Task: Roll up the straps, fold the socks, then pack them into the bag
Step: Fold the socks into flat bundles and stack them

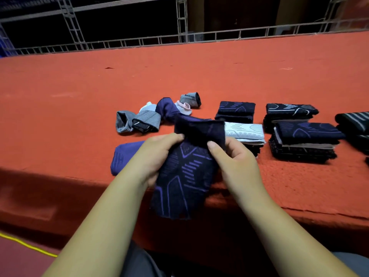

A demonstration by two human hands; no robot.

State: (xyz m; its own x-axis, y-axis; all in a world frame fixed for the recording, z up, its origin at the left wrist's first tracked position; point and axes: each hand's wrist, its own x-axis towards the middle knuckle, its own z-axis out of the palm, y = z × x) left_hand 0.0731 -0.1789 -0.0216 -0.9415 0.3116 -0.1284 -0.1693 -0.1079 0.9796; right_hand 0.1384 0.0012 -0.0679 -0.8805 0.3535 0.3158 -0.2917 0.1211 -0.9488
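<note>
navy patterned sock [185,176], half-folded, held

Dim scene with warm cast. Light falls from above onto table [199,76]; red cloth brightest mid-frame, darkening toward left and near edge. Table's front face and floor below in deep shadow. Background behind metal truss [181,19] almost black, detail lost. Forearms [103,216] evenly lit with yellowish tint. Purple pattern on dark sock [185,176] readable but soft. Folded stacks [299,140] at right sink into black, layers hard to separate. Wide-angle bending: far table edge and truss rail curve, corners stretched. Overall slight softness, smeared cloth texture.
</note>
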